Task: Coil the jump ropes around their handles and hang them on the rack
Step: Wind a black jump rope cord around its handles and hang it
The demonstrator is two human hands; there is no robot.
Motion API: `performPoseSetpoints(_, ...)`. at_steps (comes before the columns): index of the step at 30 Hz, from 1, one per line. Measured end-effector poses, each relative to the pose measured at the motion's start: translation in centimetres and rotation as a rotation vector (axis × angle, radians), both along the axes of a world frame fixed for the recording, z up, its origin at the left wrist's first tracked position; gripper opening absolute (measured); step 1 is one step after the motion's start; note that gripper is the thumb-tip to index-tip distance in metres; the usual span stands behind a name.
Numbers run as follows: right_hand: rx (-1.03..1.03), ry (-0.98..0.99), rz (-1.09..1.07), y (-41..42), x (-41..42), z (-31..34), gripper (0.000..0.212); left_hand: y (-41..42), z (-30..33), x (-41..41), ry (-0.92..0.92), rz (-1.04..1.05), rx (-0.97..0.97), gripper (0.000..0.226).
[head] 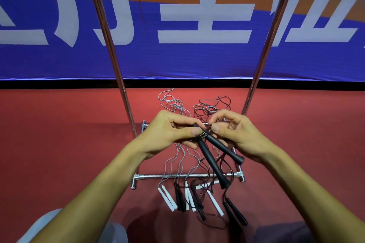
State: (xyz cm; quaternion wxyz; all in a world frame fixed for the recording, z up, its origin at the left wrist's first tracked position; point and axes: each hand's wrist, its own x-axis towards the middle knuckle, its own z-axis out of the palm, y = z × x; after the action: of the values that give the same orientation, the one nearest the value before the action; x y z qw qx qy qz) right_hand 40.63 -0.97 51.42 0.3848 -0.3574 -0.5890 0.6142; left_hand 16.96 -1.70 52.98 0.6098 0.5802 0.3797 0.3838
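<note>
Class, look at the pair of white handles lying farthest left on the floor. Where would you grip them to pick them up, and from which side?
Grip the white handles across their middle, from above. They lie flat and side by side on the red floor, so the fingers can close round both at once. Their cord leaves the far end, so the middle is free of it.

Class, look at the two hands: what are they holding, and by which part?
Both the left hand and right hand pinch a pair of black jump-rope handles at their top ends, where the black rope wraps round.
</note>
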Motion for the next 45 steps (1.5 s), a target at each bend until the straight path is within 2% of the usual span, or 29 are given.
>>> performPoseSetpoints(5,-0.058,0.266,-0.184,-0.7,-3.0,-1.5,0.017,0.0,-0.2,0.1,-0.2,0.134,-0.104,0.015)
performPoseSetpoints(8,-0.032,0.304,-0.268,-1.0,-4.3,-2.7,0.009,0.2,-0.4,0.2,-0.269,0.246,-0.129,0.017)
performPoseSetpoints(10,-0.016,0.328,-0.242,-1.3,-4.9,-3.1,0.025,0.6,-0.6,0.0,-0.286,0.358,-0.129,0.024)
performPoseSetpoints(13,0.037,0.238,-0.238,-2.1,-5.9,-3.4,0.038,1.0,-0.9,-0.2,-0.302,0.488,-0.135,0.023)
performPoseSetpoints(15,0.007,0.33,-0.27,-2.7,-6.7,-3.6,0.051,0.8,-1.2,0.2,-0.273,0.519,-0.131,0.023)
performPoseSetpoints(17,-0.115,0.471,-0.396,-2.8,-7.2,-3.7,0.052,0.4,-1.5,1.0,-0.235,0.536,-0.118,0.022)
performPoseSetpoints(21,-0.264,0.549,-0.534,-2.8,-7.3,-3.4,0.027,0.1,-1.9,1.9,-0.22,0.534,-0.124,0.012)
performPoseSetpoints(27,-0.345,0.569,-0.572,-2.7,-7.0,-2.9,0.02,-0.5,-1.8,2.3,-0.216,0.504,-0.109,0.016)
performPoseSetpoints(35,-0.363,0.528,-0.56,-2.7,-6.5,-1.7,0.029,-0.2,-1.2,1.3,-0.265,0.331,-0.167,0.032)
performPoseSetpoints(38,-0.405,0.55,-0.567,-2.8,-6.6,-1.7,0.026,-0.3,-1.5,1.6,-0.254,0.319,-0.151,0.033)
performPoseSetpoints(42,-0.43,0.576,-0.6,-3.0,-6.8,-1.7,0.026,-0.2,-1.7,1.6,-0.145,0.258,-0.085,0.036)
performPoseSetpoints(45,-0.4,0.525,-0.601,-3.0,-6.7,-1.6,0.029,0.0,-1.5,1.3,-0.086,0.174,-0.032,0.033)
